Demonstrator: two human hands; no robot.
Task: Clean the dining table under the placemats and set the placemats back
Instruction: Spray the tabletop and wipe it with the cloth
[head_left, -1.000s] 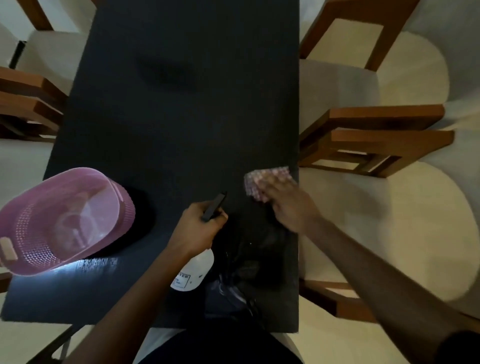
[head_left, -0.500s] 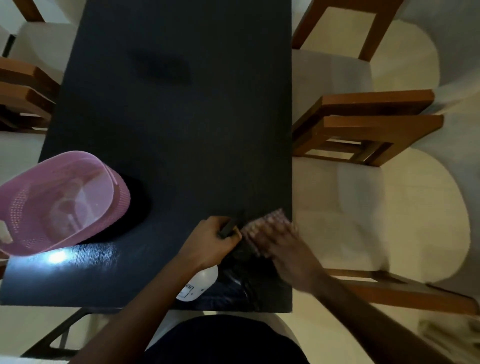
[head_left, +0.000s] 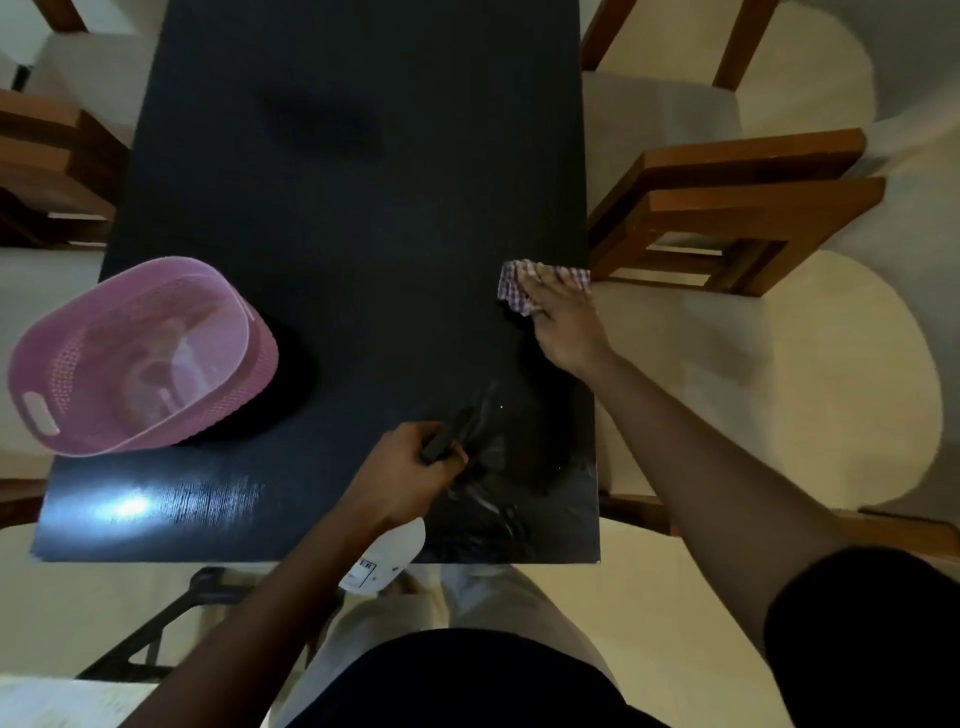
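Both hands are busy: the right hand (head_left: 566, 325) presses a checked cloth (head_left: 514, 286) flat at the tabletop's (head_left: 363, 208) right edge. The left hand (head_left: 410, 470) grips a spray bottle (head_left: 384, 561), nozzle pointing away up the tabletop.

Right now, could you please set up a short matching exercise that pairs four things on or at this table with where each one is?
Things:
1. checked cloth
2. spray bottle
3. pink basket
4. light glare

Places:
A. on the table's left side, partly over its edge
B. under the right hand, at the table's right edge
C. on the dark table top, near its front left corner
D. in the left hand, at the table's near edge

Pairs: 1-B, 2-D, 3-A, 4-C
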